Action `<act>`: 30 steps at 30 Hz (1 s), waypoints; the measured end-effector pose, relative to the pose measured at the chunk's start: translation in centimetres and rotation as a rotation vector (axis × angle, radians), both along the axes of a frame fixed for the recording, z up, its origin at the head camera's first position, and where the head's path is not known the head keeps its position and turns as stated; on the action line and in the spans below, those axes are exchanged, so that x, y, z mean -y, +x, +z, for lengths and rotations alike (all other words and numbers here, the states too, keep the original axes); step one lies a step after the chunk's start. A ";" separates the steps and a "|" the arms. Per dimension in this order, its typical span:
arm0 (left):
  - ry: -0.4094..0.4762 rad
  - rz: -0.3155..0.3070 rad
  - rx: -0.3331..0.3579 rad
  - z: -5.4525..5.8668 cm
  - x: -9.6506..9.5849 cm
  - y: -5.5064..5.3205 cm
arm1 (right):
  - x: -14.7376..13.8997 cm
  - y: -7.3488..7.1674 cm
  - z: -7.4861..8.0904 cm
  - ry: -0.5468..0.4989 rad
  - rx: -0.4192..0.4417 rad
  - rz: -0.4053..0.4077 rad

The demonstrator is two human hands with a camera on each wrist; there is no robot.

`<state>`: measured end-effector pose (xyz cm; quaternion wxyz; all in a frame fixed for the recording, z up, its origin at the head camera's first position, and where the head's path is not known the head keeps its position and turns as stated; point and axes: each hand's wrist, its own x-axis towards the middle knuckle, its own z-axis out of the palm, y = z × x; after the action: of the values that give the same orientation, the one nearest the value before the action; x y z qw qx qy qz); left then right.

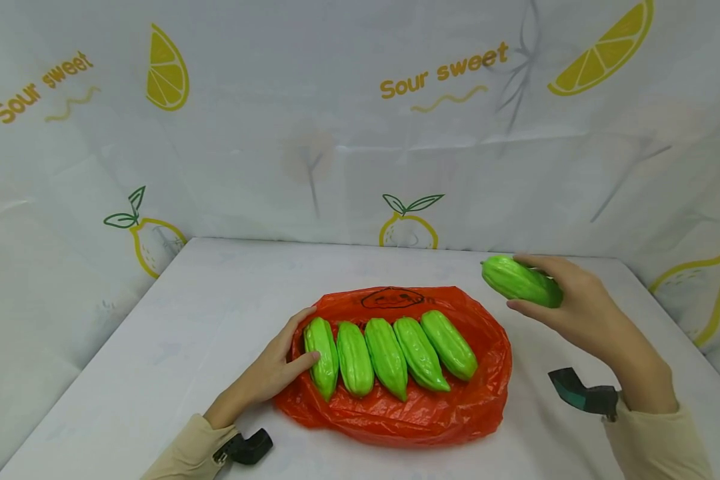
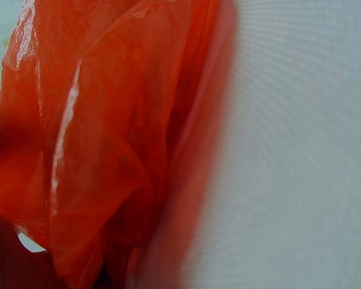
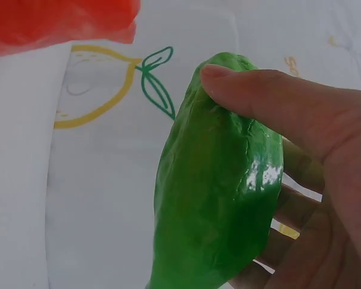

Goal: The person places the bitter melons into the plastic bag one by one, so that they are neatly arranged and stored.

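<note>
In the head view, several green bitter melons (image 1: pixel 386 353) lie side by side on an open red plastic bag (image 1: pixel 420 417). At the bag's left edge, my left hand (image 1: pixel 279 360) grips the rim, with the thumb over the leftmost bitter melon (image 1: pixel 321 367). Folds of the bag (image 2: pixel 114 120) fill much of the left wrist view, where most of that hand is hidden. Off to the right and raised above the table, my right hand (image 1: pixel 582 307) holds another bitter melon (image 1: pixel 519 280). The right wrist view shows the thumb and fingers around this bitter melon (image 3: pixel 210 174).
A white table (image 1: pixel 156 373) lies under the bag. Behind it hangs a pale cloth (image 1: pixel 246 167) printed with lemons and lettering. Dark camera mounts (image 1: pixel 582 393) stick out from both wrists, beside the beige sleeves (image 1: pixel 657 440).
</note>
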<state>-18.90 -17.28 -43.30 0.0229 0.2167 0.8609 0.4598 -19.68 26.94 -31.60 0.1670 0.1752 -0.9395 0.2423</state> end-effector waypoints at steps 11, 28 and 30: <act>0.005 -0.005 0.007 0.0 0.0 0.0 | 1.9 1.2 0.8 -0.028 -0.150 0.118; 0.000 -0.004 0.002 0.0 0.0 0.0 | 5.5 2.4 1.0 -0.025 -0.122 0.302; 0.000 -0.004 0.000 0.0 0.0 0.0 | 5.9 2.6 1.0 -0.020 -0.113 0.311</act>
<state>-18.89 -17.30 -43.30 0.0241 0.2186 0.8604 0.4598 -17.12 21.03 -30.63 0.1816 0.3301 -0.8878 0.2644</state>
